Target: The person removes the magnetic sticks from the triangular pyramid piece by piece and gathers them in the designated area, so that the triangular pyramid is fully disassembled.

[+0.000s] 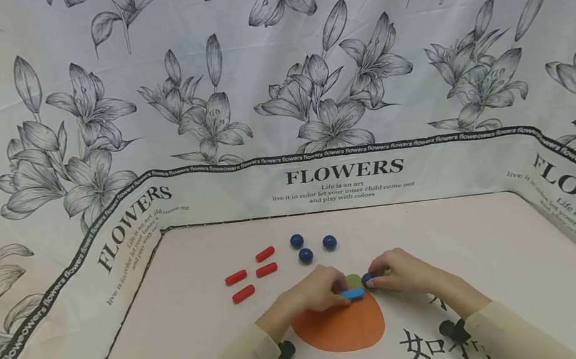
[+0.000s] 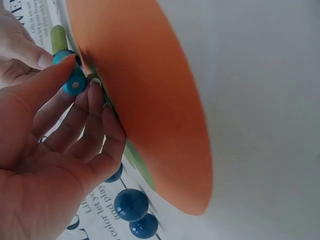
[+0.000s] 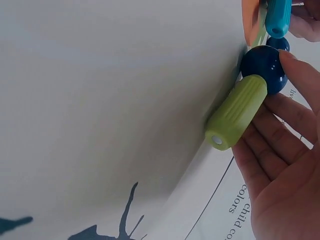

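My left hand (image 1: 320, 288) pinches a light blue ridged rod (image 1: 353, 294) between thumb and fingers, above the orange printed shape. Close on its right, my right hand (image 1: 403, 271) holds a dark blue ball (image 3: 263, 67) between thumb and fingers. A yellow-green ridged rod (image 3: 237, 115) sits end-on against that ball and sticks out from it. In the left wrist view, the light blue rod (image 2: 75, 81) overlaps the held ball, and the green rod (image 2: 58, 39) shows beyond. Its visible end has a small pale metallic-looking disc.
Several red rods (image 1: 243, 294) lie to the left on the pale tabletop cloth (image 1: 201, 346). Three dark blue balls (image 1: 306, 256) stand beyond my hands. The cloth bears an orange shape (image 1: 342, 332), a green leaf print and black characters (image 1: 423, 344). A flower-printed curtain (image 1: 321, 72) surrounds the table.
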{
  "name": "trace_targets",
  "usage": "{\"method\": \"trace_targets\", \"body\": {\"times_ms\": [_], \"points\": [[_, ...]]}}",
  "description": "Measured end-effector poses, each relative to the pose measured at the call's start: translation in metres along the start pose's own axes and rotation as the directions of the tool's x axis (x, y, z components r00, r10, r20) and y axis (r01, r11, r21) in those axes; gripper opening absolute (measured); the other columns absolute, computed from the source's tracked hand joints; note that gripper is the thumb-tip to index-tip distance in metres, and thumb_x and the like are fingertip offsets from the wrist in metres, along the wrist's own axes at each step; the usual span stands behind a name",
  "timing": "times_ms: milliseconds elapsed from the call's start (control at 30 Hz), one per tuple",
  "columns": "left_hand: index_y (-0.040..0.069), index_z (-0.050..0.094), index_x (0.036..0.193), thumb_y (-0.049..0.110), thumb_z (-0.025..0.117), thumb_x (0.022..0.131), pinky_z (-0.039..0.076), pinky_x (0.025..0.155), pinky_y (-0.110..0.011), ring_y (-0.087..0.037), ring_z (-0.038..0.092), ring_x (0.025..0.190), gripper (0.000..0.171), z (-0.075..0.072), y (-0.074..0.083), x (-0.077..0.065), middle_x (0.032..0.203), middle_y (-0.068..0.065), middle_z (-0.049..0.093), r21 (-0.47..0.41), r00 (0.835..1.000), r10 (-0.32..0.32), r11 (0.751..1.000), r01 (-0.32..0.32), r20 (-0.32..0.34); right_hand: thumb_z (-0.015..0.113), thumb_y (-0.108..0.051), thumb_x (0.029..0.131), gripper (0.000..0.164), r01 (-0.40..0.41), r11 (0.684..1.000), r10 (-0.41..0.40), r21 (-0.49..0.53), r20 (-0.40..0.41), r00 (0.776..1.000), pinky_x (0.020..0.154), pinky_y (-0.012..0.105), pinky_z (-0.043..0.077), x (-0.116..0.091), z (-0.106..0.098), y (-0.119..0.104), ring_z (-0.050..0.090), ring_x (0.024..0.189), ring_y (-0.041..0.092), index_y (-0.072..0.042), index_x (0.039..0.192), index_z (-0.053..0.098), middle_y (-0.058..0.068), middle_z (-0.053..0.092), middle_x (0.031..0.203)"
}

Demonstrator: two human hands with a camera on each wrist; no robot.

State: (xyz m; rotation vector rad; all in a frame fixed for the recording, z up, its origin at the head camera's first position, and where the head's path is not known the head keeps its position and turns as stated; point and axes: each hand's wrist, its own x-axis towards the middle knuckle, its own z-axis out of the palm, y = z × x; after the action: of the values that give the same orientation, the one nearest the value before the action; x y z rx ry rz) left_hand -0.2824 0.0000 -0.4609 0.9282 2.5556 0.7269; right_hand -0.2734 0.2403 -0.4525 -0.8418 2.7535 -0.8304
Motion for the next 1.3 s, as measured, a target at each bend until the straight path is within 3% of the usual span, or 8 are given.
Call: {"method": "trace_targets", "body": {"times_ms": [300,500,733,867,1000,1133,1300], "points": [[0.014,0.075,0.105,0.022,0.077,0.093,0.05,0.075,-0.019,-0.008,0.056,0.08,0.014,-0.007,-0.005,-0.013,0.085,0.009,0.063,-0.038,0.999,-0.03,0.999,0.029,-0.039,0.076,-0.024,0.093,0.023,-0.011,1.0,0.011,0.0,-0.002,1.0,0.084,0.04,0.057,0.0,0.0,-0.004,0.066,0.09,0.014,-0.005,0.104,0.077,-0.002,0.075,0.096],[0.012,0.073,0.105,0.019,0.077,0.093,0.052,0.075,-0.022,-0.012,0.058,0.081,0.014,-0.03,-0.015,-0.032,0.086,0.006,0.064,-0.071,0.992,-0.068,0.996,0.061,-0.102,0.077,-0.024,0.092,0.022,-0.037,0.999,0.037,0.009,0.001,0.999,0.081,0.036,0.056,0.0,0.0,-0.003,0.064,0.087,0.014,-0.005,0.103,0.077,-0.002,0.074,0.095],[0.011,0.071,0.101,0.019,0.078,0.092,0.051,0.074,-0.026,-0.016,0.056,0.082,0.014,-0.055,-0.042,-0.059,0.084,0.002,0.06,-0.055,0.975,-0.133,0.991,0.125,-0.177,0.077,-0.024,0.092,0.021,-0.051,0.999,0.051,0.003,0.008,0.999,0.08,0.035,0.055,0.001,0.0,-0.003,0.063,0.086,0.013,-0.005,0.103,0.078,-0.003,0.074,0.095],[0.009,0.071,0.1,0.016,0.078,0.093,0.052,0.075,-0.029,-0.017,0.056,0.081,0.013,-0.067,-0.06,-0.074,0.083,0.001,0.062,-0.072,0.963,-0.158,0.987,0.145,-0.22,0.077,-0.025,0.092,0.021,-0.057,0.998,0.057,0.0,0.009,0.998,0.081,0.037,0.056,0.002,0.0,-0.004,0.063,0.086,0.013,-0.006,0.103,0.078,-0.003,0.074,0.095],[0.007,0.072,0.104,0.014,0.078,0.092,0.054,0.079,-0.032,-0.018,0.057,0.085,0.016,-0.08,-0.075,-0.087,0.089,0.0,0.064,-0.088,0.938,-0.213,0.977,0.196,-0.275,0.077,-0.026,0.092,0.022,-0.063,0.998,0.063,-0.009,0.009,0.998,0.083,0.039,0.056,0.002,-0.001,-0.004,0.063,0.087,0.013,-0.007,0.103,0.078,-0.003,0.074,0.095],[0.007,0.071,0.104,0.014,0.078,0.092,0.055,0.078,-0.033,-0.019,0.057,0.086,0.015,-0.09,-0.092,-0.096,0.091,-0.001,0.065,-0.091,0.911,-0.269,0.963,0.253,-0.312,0.077,-0.026,0.092,0.022,-0.062,0.998,0.062,-0.007,0.011,0.998,0.083,0.039,0.056,0.002,-0.002,-0.004,0.064,0.087,0.013,-0.007,0.103,0.078,-0.003,0.074,0.095],[0.005,0.07,0.103,0.012,0.075,0.094,0.052,0.076,-0.033,-0.02,0.056,0.084,0.012,-0.101,-0.119,-0.102,0.09,-0.003,0.064,-0.095,0.897,-0.294,0.956,0.278,-0.331,0.078,-0.026,0.092,0.022,-0.062,0.998,0.062,-0.003,0.015,0.998,0.082,0.038,0.056,0.001,-0.001,-0.004,0.064,0.086,0.013,-0.006,0.103,0.078,-0.003,0.074,0.094]]}}
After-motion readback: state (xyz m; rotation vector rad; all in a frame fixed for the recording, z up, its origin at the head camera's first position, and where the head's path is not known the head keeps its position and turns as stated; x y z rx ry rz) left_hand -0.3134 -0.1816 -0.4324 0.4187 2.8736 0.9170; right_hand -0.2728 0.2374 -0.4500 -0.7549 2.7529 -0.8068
